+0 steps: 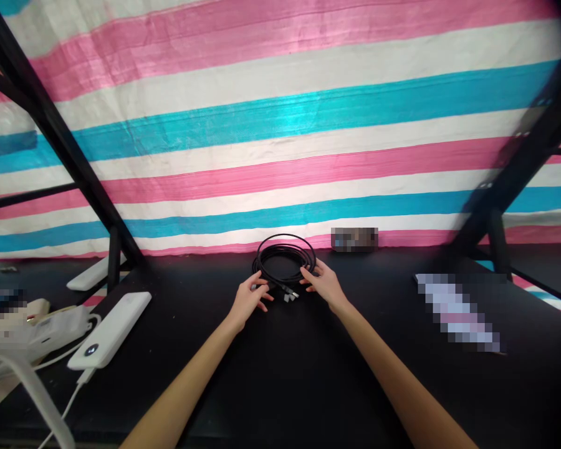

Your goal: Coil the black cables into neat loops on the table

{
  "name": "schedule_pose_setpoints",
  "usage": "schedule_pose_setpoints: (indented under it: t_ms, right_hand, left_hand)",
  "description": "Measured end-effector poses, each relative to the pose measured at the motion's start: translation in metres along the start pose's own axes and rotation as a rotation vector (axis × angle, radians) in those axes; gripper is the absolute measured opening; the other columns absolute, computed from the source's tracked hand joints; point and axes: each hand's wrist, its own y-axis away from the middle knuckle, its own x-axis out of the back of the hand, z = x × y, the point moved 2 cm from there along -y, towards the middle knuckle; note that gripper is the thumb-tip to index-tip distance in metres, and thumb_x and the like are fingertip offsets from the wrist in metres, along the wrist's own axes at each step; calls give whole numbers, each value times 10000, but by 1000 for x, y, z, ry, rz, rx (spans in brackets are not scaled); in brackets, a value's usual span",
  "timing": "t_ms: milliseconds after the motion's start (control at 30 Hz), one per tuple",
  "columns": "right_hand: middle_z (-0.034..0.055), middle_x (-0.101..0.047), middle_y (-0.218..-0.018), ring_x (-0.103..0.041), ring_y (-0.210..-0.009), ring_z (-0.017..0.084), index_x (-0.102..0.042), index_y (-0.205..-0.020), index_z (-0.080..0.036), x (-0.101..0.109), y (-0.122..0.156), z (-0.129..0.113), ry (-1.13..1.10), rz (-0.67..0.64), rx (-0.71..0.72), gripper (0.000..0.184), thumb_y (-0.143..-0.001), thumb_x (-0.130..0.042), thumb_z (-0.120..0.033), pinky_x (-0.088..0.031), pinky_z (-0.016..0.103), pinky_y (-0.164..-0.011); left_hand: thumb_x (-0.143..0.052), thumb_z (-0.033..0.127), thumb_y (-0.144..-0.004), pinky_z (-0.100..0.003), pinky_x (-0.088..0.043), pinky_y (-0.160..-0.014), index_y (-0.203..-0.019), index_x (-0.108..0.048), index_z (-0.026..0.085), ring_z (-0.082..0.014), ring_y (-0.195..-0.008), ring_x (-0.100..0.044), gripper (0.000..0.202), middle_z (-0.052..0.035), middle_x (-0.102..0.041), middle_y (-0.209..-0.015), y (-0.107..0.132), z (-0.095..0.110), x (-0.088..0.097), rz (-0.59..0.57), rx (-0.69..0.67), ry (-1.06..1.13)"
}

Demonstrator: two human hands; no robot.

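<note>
A coiled black cable (285, 279) lies on the black tabletop in front of me, with one loop standing a little above the rest. Its metal plug end (293, 294) and small grey pieces (288, 299) show at the near side of the coil. My left hand (251, 298) is at the coil's near left edge, fingers spread apart. At the right edge, my right hand (326, 284) has its fingers bent around the cable strands, fingertips reaching inside the ring.
A white power bank (111, 330) with a white cord lies at left, beside a white power strip (56, 333). Another white slab (91, 274) is behind it. Blurred-out items lie back (354, 239) and right (458, 315). Black frame bars (65, 140) flank a striped sheet (290, 118).
</note>
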Motion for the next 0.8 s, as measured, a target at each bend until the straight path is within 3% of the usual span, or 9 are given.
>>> schedule_pose_setpoints:
  t_ms: [133, 233, 367, 500, 800]
  right_hand:
    - [125, -575, -1126, -580, -554, 96, -558, -1162, -132, 10, -2, 0, 323, 201, 149, 616, -632, -709, -406, -520, 283, -584]
    - [118, -564, -1109, -526, -563, 85, -588, -1160, -140, 17, -1, -5, 400, 301, 218, 565, -678, -665, -424, -498, 323, -724]
    - [49, -582, -911, -488, -559, 91, -608, -1084, -171, 18, -1, -6, 118, 287, 78, 418, -730, -592, -394, -447, 236, -521]
    - [-29, -468, -676, -399, -488, 70, -592, -983, -188, 13, -2, -5, -221, 263, -140, 276, -717, -566, -258, -274, 156, -350]
    - [-61, -411, -598, -391, -462, 50, -574, -895, -195, 12, 0, -7, -297, 314, -209, 213, -684, -545, -188, -255, 117, -330]
  left_hand:
    - [-582, 166, -731, -177, -408, -358, -1206, -523, 100, -106, -551, -595, 483, -71, -579, -897, -1, -1, 3, 46, -36, -57]
    - [-561, 180, -717, -152, -310, -331, -1085, -584, 127, -53, -455, -490, 373, -6, -543, -760, -2, -2, 8, 127, -122, -109]
    - [-544, 225, -705, -150, -260, -351, -922, -594, 150, -45, -422, -410, 235, 46, -461, -610, -4, -3, 13, 209, -166, -74]
    - [-526, 251, -694, -164, -233, -351, -852, -573, 156, -55, -403, -384, 191, 47, -460, -573, -3, -7, 8, 148, -114, -52]
    - [-494, 260, -674, -157, -246, -360, -750, -566, 140, -38, -426, -401, 159, 4, -534, -689, 1, -14, -4, 66, -141, -116]
